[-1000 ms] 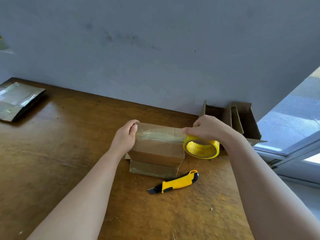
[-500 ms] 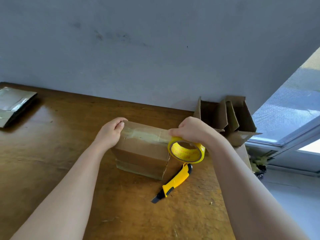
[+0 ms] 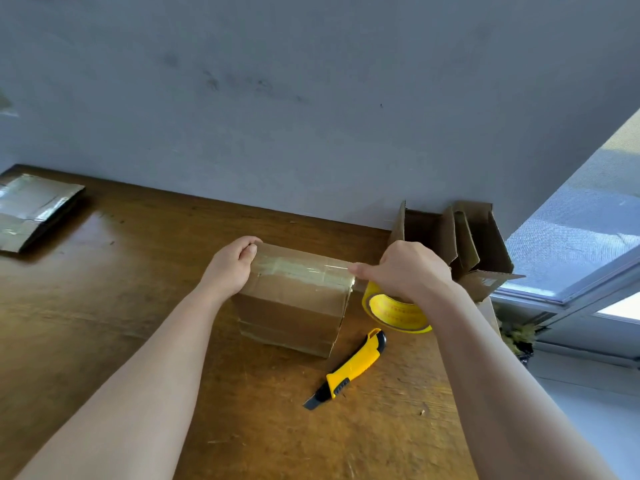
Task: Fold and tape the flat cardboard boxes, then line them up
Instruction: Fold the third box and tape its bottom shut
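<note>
A small folded cardboard box (image 3: 294, 306) stands in the middle of the wooden table (image 3: 104, 306), with a strip of clear tape (image 3: 304, 268) across its top. My left hand (image 3: 232, 265) holds the box's left top edge, fingers curled over the tape end. My right hand (image 3: 408, 268) grips a yellow tape roll (image 3: 394, 311) just off the box's right edge, thumb touching the tape at the corner. Clear tape runs from the roll onto the box.
A yellow utility knife (image 3: 349, 368) lies on the table in front of the box, blade end toward me. Open cardboard boxes (image 3: 464, 244) stand against the wall at the right. A flat, taped cardboard piece (image 3: 31, 209) lies far left. A window (image 3: 588, 237) is at the right.
The right hand has carried the tape roll rightward and down past the box's right edge, stretching tape across the top. The left hand has stayed on the left edge.
</note>
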The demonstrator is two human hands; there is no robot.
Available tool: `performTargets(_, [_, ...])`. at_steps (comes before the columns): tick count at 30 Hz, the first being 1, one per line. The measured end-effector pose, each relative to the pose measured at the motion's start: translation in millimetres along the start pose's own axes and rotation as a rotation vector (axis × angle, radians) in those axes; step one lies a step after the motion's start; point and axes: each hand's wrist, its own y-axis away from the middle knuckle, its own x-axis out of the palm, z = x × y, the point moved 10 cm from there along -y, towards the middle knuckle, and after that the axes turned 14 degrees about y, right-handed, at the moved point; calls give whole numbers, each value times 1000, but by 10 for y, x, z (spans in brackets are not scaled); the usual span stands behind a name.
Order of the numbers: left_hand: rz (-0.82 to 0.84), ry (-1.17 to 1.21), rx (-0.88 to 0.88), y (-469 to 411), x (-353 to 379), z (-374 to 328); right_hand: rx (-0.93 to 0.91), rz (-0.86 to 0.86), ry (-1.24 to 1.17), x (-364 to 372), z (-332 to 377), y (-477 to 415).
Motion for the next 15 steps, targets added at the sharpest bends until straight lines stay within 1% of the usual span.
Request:
performTargets(4, [-3, 18, 14, -4, 0, 15, 36, 13, -14, 75, -81, -69])
performTargets(9, [-6, 56, 2, 0, 5, 38, 52, 101, -97, 400, -156, -92])
performTargets(15, [-12, 64, -7, 12, 16, 28, 40, 65, -165, 434, -173, -77])
